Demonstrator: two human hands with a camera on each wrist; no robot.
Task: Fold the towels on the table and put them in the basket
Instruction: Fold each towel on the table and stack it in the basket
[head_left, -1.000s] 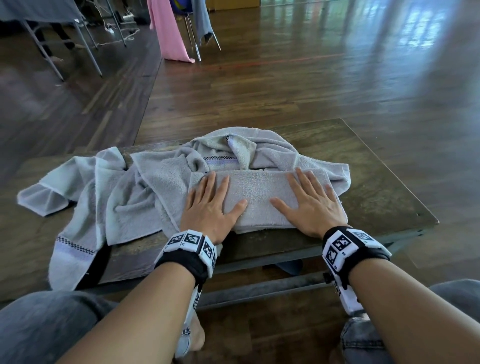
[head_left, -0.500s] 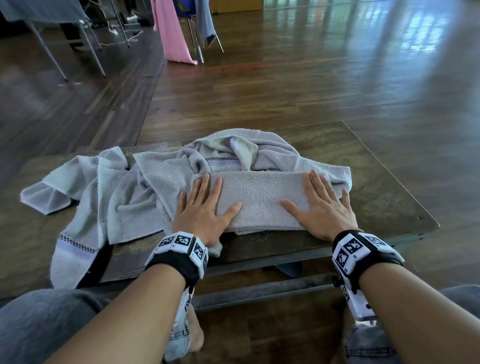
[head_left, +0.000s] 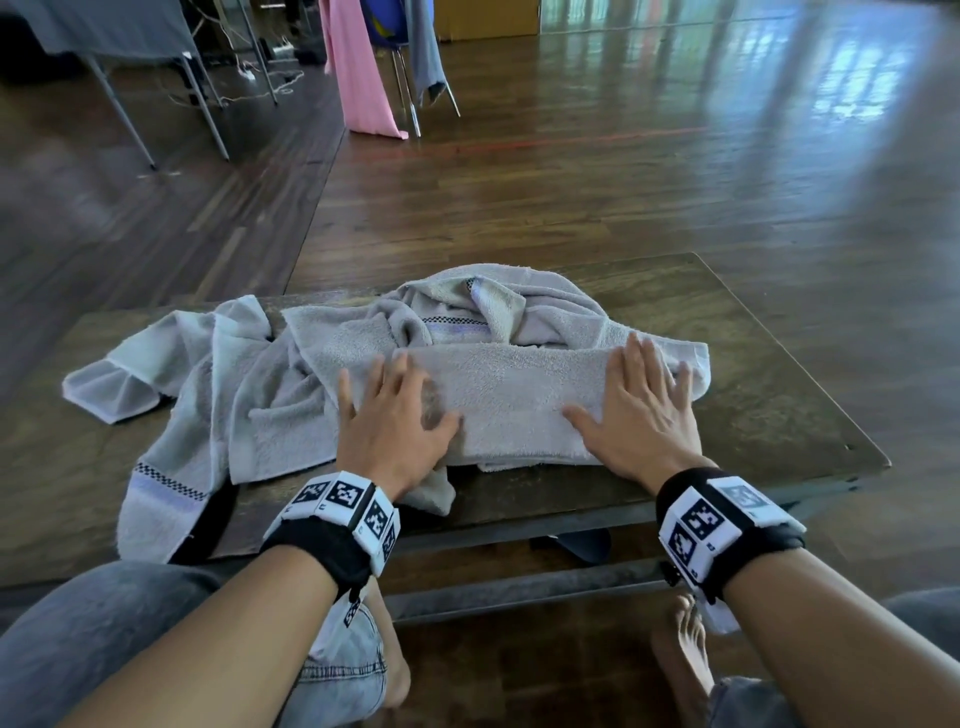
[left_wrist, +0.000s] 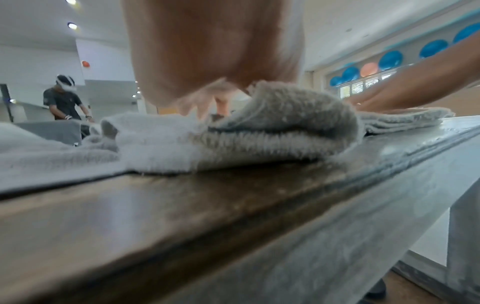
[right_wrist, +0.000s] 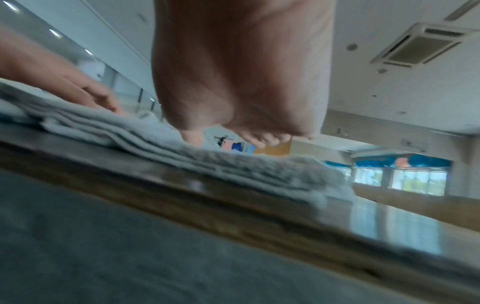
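A grey towel folded into a long strip (head_left: 519, 400) lies across the near side of the low wooden table (head_left: 769, 384). My left hand (head_left: 389, 415) lies flat on its left end and my right hand (head_left: 639, 400) flat on its right end, fingers straight and spread. The wrist views show the stacked layers of the folded towel (left_wrist: 272, 131) (right_wrist: 221, 166) under each palm. More grey towels (head_left: 218, 395) lie crumpled behind it and to the left, one with a checked band hanging over the table's front edge. No basket is in view.
The table's right part is bare wood. My knees and bare feet (head_left: 685, 654) are under its front edge. Across the wooden floor stand a metal-legged table (head_left: 135, 57) and a chair draped with pink cloth (head_left: 363, 78). Another person (left_wrist: 64, 98) stands far off.
Both hands have slid outward along the folded strip, the left one to the left and the right one to the right, staying flat on it.
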